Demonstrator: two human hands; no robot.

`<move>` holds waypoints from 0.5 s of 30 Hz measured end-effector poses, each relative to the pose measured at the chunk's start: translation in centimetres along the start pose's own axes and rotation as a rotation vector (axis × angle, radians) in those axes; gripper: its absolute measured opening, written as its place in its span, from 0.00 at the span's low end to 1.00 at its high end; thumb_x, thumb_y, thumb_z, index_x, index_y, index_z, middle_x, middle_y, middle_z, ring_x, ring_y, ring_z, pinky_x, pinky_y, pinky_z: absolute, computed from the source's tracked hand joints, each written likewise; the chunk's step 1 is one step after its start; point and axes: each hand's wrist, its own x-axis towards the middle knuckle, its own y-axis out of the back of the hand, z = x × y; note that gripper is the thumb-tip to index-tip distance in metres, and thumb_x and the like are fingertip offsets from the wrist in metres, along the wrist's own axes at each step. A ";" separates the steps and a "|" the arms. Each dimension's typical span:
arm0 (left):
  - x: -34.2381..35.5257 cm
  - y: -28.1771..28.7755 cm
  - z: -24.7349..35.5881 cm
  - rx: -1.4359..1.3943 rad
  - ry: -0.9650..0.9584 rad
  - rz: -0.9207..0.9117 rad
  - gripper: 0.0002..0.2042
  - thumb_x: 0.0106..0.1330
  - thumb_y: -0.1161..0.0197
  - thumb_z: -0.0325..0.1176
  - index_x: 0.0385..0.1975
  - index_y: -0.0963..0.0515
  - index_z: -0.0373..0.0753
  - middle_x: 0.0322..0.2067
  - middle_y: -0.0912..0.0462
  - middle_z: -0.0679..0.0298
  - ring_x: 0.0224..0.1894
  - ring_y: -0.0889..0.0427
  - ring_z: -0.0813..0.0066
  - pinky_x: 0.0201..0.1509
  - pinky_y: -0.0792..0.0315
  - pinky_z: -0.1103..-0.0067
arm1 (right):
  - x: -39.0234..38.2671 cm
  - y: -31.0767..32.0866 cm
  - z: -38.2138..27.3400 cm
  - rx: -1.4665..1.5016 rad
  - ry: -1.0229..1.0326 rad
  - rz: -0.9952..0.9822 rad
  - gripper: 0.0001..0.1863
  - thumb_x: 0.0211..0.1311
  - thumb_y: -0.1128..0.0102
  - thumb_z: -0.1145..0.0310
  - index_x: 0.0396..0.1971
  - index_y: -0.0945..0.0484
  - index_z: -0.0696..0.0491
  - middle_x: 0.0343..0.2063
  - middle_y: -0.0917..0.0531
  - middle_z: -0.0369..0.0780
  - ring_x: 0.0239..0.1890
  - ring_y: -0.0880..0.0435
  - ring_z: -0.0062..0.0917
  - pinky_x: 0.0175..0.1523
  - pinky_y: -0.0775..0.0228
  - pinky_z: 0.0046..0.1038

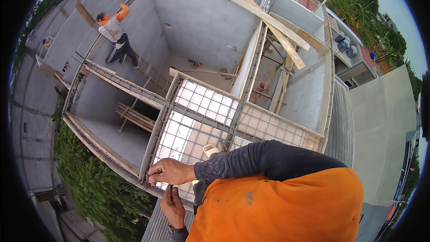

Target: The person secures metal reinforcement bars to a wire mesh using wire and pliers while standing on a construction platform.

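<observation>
My right hand (pixel 171 171), in a dark sleeve, reaches across to the near left corner of a steel rebar grid (pixel 208 120). Its fingers are curled and pinched together at the bars along the edge. Just below it is my left hand (pixel 173 207), with a watch (pixel 177 231) on the wrist. The left fingertips are drawn together close under the right hand. Whatever sits between the fingers of either hand is too small to make out. Under the grid lie white and brown panels (pixel 176 132), and my foot in a cream sandal (pixel 208 149) rests there.
Open rooms with grey block walls (pixel 197 18) drop away beyond the grid. Long timber planks (pixel 255 11) cross the wall tops. On a far-left wall a co-worker (pixel 114 33) is perched near a ladder (pixel 152 74). A tree (pixel 96 175) stands below the left edge.
</observation>
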 end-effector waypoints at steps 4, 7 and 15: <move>-0.4 3.7 -0.5 0.357 -0.223 0.046 0.08 0.72 0.36 0.26 0.46 0.14 0.34 0.29 0.18 0.53 0.30 0.19 0.47 0.34 0.26 0.58 | -2.5 2.4 2.3 -0.731 0.132 -0.002 0.12 0.72 0.40 0.60 0.34 0.17 0.52 0.26 0.17 0.42 0.38 0.17 0.42 0.42 0.25 0.47; 0.1 7.7 0.1 0.520 -0.269 0.124 0.06 0.70 0.33 0.28 0.43 0.14 0.38 0.28 0.20 0.58 0.32 0.19 0.55 0.35 0.27 0.63 | -4.1 3.8 0.8 -0.820 0.157 -0.334 0.15 0.76 0.44 0.57 0.43 0.18 0.54 0.32 0.14 0.43 0.45 0.16 0.43 0.46 0.24 0.46; 1.5 2.7 -1.8 0.089 0.144 -0.174 0.13 0.77 0.38 0.42 0.45 0.12 0.42 0.35 0.10 0.52 0.38 0.14 0.45 0.42 0.22 0.59 | -0.1 0.2 -4.9 0.579 -0.426 -0.270 0.18 0.82 0.43 0.54 0.46 0.15 0.56 0.32 0.14 0.32 0.18 0.35 0.06 0.23 0.42 0.14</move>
